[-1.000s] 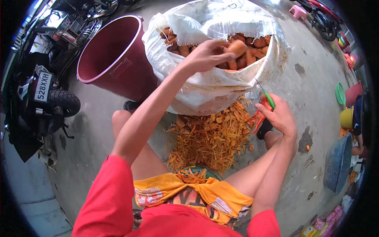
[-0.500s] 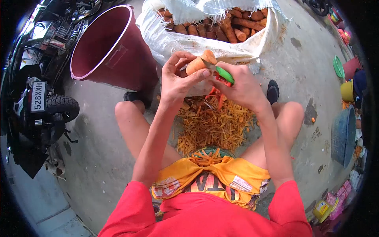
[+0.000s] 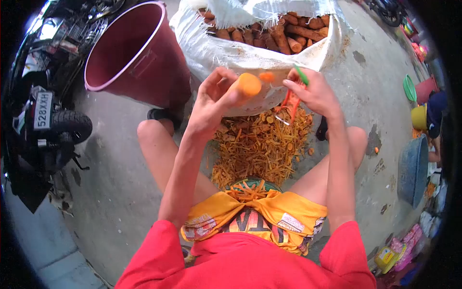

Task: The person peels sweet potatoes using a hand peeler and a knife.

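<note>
My left hand [image 3: 211, 103] is closed around a thick carrot [image 3: 249, 85], its flat cut end turned to the right. Just right of that end a small orange carrot piece [image 3: 267, 77] is in the air, blurred. My right hand [image 3: 315, 96] grips a knife with a green handle [image 3: 301, 75]; its blade does not show clearly. A red peeler [image 3: 291, 103] hangs down from the same hand. Below both hands lies a heap of carrot peelings and cut ends [image 3: 260, 149] on the floor.
Ahead stands a white sack [image 3: 231, 58] full of unpeeled carrots [image 3: 279, 36]. A large dark red bucket [image 3: 163, 72] is on its left, and a parked motorcycle [image 3: 67, 127] farther left. At right are a blue-grey tub [image 3: 413, 171] and a green basin [image 3: 409, 87].
The carrot's end piece has come off and is in the air. My right hand has moved right with knife and peeler, away from the carrot.
</note>
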Tool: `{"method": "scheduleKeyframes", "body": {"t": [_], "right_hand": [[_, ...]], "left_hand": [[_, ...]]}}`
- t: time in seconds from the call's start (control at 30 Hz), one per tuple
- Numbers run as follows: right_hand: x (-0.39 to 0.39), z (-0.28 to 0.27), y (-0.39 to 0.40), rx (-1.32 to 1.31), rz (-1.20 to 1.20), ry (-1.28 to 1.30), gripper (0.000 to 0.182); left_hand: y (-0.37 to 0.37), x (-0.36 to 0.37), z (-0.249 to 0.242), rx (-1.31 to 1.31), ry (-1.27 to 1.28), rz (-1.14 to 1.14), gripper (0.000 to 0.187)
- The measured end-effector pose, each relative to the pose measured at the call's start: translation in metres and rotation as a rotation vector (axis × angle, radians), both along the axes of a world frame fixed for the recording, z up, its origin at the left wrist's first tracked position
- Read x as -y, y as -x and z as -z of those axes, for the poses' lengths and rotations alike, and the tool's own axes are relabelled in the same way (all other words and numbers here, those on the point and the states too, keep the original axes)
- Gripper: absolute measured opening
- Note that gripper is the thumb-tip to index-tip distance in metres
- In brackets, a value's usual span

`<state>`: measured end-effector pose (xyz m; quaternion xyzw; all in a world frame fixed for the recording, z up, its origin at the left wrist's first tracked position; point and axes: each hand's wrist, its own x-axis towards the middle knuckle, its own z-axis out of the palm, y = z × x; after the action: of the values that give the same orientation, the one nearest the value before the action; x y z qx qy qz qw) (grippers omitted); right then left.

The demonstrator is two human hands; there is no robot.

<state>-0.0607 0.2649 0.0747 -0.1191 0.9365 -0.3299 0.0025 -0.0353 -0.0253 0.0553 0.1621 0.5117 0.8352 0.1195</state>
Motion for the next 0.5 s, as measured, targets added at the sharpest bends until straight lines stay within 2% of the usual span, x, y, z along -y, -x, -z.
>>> {"method": "scheduleKeyframes", "body": {"t": [0.03,0.07,0.1,0.13,0.17,0.23,0.27,0.3,0.37,0.4,0.47,0.5], "right_hand": [[-0.003,-0.016,-0.005,0.026,-0.073,0.131,0.019],[-0.004,-0.025,-0.007,0.055,-0.142,0.266,0.019],[-0.001,-0.027,-0.005,0.070,-0.149,0.262,0.019],[0.006,-0.026,-0.002,-0.141,-0.169,0.456,0.018],[0.011,-0.025,0.001,-0.356,-0.178,0.648,0.018],[0.019,-0.030,0.011,-0.476,-0.231,0.651,0.017],[0.019,-0.030,0.010,-0.397,-0.189,0.602,0.018],[0.022,-0.022,0.014,-0.358,-0.226,0.705,0.023],[0.025,-0.026,0.027,-0.337,-0.339,0.665,0.041],[0.028,-0.023,0.027,-0.332,-0.335,0.665,0.041],[0.036,-0.013,0.024,-0.289,-0.391,0.865,0.042],[0.038,-0.013,0.023,-0.291,-0.394,0.872,0.042]], "left_hand": [[-0.001,-0.002,-0.007,0.003,-0.013,-0.015,0.041],[-0.002,-0.005,-0.013,0.032,0.088,-0.018,0.046],[-0.004,-0.007,-0.018,0.070,0.192,-0.015,0.052],[-0.003,-0.005,-0.019,0.160,0.231,0.045,0.071],[-0.002,-0.007,-0.019,0.177,0.229,0.050,0.071],[-0.009,-0.013,-0.012,0.060,0.087,0.127,0.074],[-0.006,-0.013,-0.004,0.027,0.063,0.183,0.083],[-0.010,-0.020,-0.010,0.115,-0.026,0.209,0.087],[-0.008,-0.026,-0.005,0.126,-0.013,0.163,0.087],[-0.007,-0.028,0.000,0.132,-0.013,0.166,0.087],[-0.002,-0.027,0.010,0.038,-0.009,0.179,0.085],[0.000,-0.027,0.012,0.037,-0.001,0.176,0.085]]}}
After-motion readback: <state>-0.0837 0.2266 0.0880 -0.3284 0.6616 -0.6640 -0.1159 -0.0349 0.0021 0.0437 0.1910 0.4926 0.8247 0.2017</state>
